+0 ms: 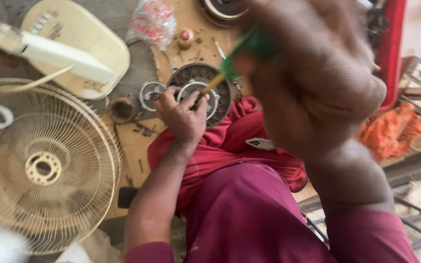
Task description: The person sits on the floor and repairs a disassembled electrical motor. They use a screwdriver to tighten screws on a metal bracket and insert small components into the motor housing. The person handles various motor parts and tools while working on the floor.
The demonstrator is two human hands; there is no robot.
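Note:
My left hand (183,114) grips a round metal fan motor part (201,92) that rests against a red cloth (230,141) over my lap. Close to the camera and blurred, my right hand (308,73) is closed around the green handle of a screwdriver (230,65). The screwdriver's shaft slants down to the motor, with its tip between my left fingers. A pair of pliers (261,143) lies on the red cloth by my right forearm.
A cream wire fan guard (45,165) lies at the left, with the cream fan base and stand (74,48) behind it. A smaller metal ring part (151,95), a plastic bag (153,20), an orange cloth (391,129) and a red frame (393,48) surround the work spot.

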